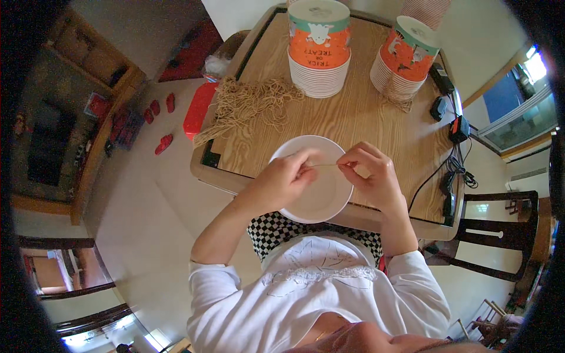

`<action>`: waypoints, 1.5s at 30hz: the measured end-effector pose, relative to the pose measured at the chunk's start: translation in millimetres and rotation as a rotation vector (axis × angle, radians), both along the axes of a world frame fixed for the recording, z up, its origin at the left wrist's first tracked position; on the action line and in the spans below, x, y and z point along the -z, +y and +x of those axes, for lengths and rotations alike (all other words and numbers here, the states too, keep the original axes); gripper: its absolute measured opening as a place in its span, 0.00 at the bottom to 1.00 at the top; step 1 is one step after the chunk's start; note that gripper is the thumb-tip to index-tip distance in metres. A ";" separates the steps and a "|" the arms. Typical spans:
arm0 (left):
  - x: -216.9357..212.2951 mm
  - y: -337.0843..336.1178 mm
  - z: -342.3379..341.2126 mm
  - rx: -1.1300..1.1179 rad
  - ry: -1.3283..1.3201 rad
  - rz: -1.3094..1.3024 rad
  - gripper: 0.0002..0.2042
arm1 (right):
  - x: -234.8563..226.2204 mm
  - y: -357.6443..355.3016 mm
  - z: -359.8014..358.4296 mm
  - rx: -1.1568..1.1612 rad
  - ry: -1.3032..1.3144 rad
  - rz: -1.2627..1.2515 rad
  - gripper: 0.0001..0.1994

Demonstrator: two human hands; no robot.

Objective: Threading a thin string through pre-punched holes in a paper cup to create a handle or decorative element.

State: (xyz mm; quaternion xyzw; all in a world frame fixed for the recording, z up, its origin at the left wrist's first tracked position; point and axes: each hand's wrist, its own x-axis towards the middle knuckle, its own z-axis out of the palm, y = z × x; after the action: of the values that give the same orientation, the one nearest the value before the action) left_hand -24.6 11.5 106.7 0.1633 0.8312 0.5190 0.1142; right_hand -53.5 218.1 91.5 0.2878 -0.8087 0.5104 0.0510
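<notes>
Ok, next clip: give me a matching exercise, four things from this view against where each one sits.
Things:
1. white bowl
2. pile of tan strings
3. leaning cup stack
4. black cables

Places:
A. table's far right
B. under both hands
C. table's right edge
D. table's left side, trailing over the edge

Pairs: 1-B, 2-D, 3-A, 4-C

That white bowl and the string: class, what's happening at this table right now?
A person seated at a wooden table holds a short length of tan string taut between the left hand and right hand, just above a white paper bowl. A loose pile of the same string lies further back, beside two stacks of orange paper bowls.
</notes>
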 end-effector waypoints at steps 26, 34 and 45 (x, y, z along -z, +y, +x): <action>23.8 35.5 -29.9 -0.004 -0.244 0.285 0.03 | 7.3 29.1 -11.5 -0.138 0.353 0.080 0.08; 20.1 36.9 -31.7 -0.029 -0.157 0.284 0.04 | 6.7 22.9 -11.2 -0.046 0.279 -0.007 0.08; 26.9 39.0 -33.4 -0.004 -0.106 0.266 0.04 | 21.5 32.1 -24.9 -0.155 0.505 0.227 0.09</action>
State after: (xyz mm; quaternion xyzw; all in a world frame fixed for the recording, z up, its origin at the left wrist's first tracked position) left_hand -58.0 50.5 79.8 0.1475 0.7483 0.6327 0.1341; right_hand -78.5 250.2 70.0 0.4707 -0.7980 0.3312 0.1790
